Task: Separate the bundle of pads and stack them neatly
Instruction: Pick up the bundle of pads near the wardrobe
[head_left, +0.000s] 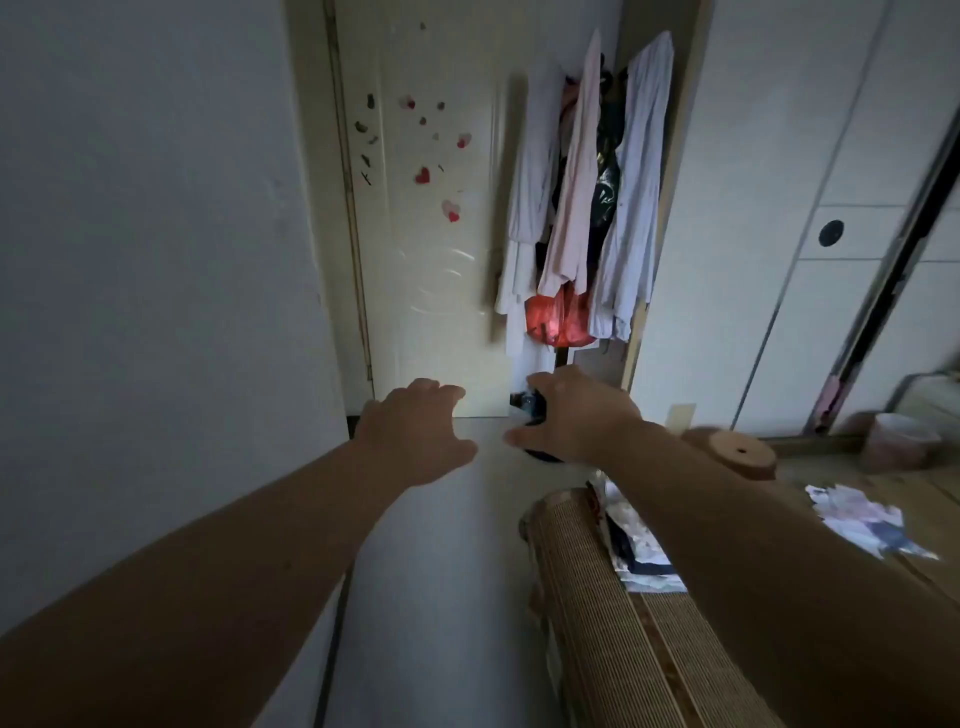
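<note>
— What are the hands doing?
— Both arms reach forward. The left hand (415, 431) is loose, fingers spread, holding nothing. The right hand (576, 415) curls round what may be the bundle of pads (527, 408), dark and white, too blurred to be sure.
— And around them?
— A rolled bamboo mat (613, 613) lies below the right arm, crumpled packets (644, 556) just beside it. Ahead stands a door (431, 286) with heart stickers (423, 175), clothes (582, 182) hanging to its right
</note>
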